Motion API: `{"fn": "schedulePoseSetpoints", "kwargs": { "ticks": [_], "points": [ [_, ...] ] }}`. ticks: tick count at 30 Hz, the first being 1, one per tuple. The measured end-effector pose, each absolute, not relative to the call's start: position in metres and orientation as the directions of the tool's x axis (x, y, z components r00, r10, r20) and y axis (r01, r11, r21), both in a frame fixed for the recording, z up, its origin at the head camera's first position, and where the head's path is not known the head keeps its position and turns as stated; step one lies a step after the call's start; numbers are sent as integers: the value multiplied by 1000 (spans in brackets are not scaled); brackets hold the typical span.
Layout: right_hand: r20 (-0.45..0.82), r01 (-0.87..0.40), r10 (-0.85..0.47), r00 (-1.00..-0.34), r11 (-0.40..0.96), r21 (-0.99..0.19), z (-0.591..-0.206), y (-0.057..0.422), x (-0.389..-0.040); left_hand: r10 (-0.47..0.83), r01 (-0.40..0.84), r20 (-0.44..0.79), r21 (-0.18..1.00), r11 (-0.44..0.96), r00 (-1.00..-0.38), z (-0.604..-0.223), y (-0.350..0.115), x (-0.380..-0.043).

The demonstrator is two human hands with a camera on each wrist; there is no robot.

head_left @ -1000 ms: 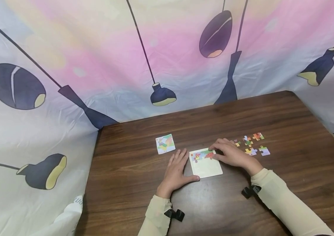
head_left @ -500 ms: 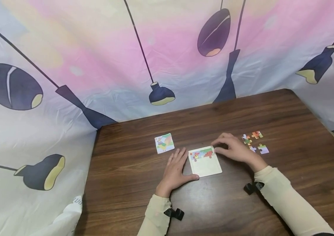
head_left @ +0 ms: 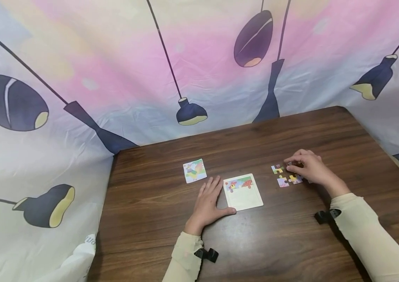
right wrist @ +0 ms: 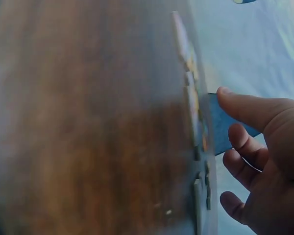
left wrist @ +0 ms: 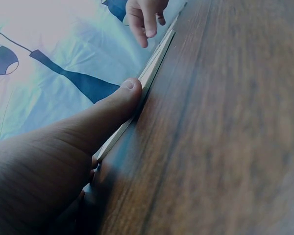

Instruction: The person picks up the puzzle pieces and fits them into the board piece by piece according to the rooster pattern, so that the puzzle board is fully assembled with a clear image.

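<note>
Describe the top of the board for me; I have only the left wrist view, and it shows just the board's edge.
Observer: A coloured row of pieces runs along the far side of the board; the rest of its face is blank.
Operator: Report what lies around the right hand.
Observer: Loose puzzle pieces lie there, on the table to the right of the board.
Operator: Check the other side, past the left hand.
Observer: A small picture card lies there, left of the board and apart from it.
</note>
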State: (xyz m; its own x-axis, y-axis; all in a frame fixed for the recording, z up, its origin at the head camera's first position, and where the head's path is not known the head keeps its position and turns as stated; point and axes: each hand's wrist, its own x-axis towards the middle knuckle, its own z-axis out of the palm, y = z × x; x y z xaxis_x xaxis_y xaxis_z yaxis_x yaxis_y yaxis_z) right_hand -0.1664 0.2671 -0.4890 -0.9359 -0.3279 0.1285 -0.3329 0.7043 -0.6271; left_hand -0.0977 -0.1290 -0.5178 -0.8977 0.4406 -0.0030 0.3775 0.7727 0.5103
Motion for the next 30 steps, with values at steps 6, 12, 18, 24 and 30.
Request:
{"fn": "schedulePoseSetpoints", "kwargs": {
  "ticks": [6, 12, 18, 24, 30],
  "points": [
    [110, -356, -362, -926, 735, -577, -495, 260, -171, 433, 368, -10, 508, 779, -901, -518, -130, -96],
    [123, -359, -348, -929, 774, -522, -494, 254, -170, 441, 377, -11, 502, 779, -897, -520, -129, -97],
    [139, -384, -364, -921, 786, -485, -491, 250, -170, 432, 366, -17, 502, 784, -902, -519, -130, -99],
    [127, -372, -358, -925, 780, -503, -493, 250, -169, 437, 368, -16, 513, 776, -899, -518, -131, -99],
    [135, -352, -335, -932, 756, -552, -496, 250, -168, 432, 363, -16, 515, 776, -902, -518, -130, -98]
  ]
}}
